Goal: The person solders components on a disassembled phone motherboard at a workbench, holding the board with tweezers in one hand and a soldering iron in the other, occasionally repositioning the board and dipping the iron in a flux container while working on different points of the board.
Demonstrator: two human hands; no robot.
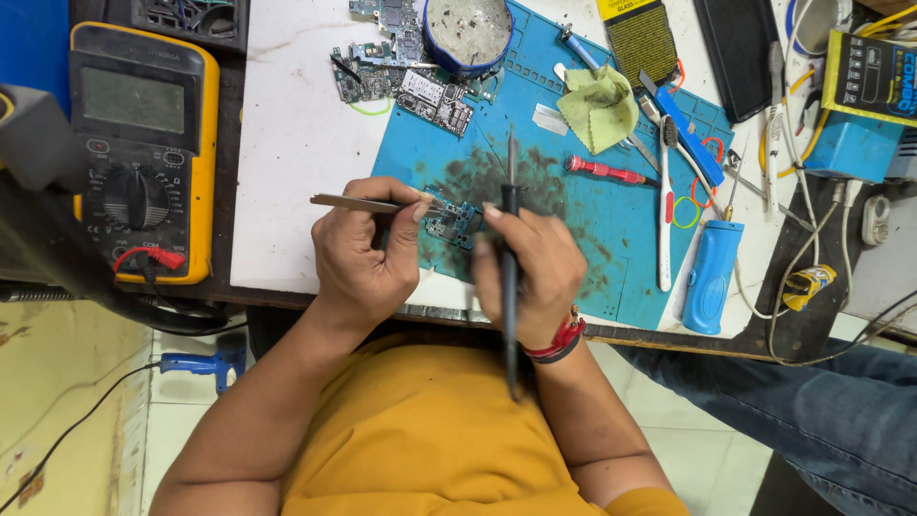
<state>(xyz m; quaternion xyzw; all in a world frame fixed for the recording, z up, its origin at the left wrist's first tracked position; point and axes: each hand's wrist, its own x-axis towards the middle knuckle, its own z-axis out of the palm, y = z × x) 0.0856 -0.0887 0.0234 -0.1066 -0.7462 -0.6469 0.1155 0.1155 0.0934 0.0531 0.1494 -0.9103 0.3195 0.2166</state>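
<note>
My left hand (363, 250) pinches metal tweezers (355, 203), their tips reaching onto a small circuit board (451, 223) lying on the blue work mat (592, 220). My right hand (527, 272) grips a thin dark soldering iron (511, 191) like a pen, its tip pointing away from me just above the board's right side. The iron's cord runs back over my yellow shirt. A red band circles my right wrist. The mat around the board is stained dark.
A yellow multimeter (143, 143) sits at left. Loose circuit boards (420, 76) and a round tin (468, 33) lie at the mat's far edge. A green cloth (600, 105), red screwdriver (607, 172), white toothbrush (665, 210) and blue cylinder tool (709, 277) lie to the right. Another person's jeans-clad leg (821, 411) is at lower right.
</note>
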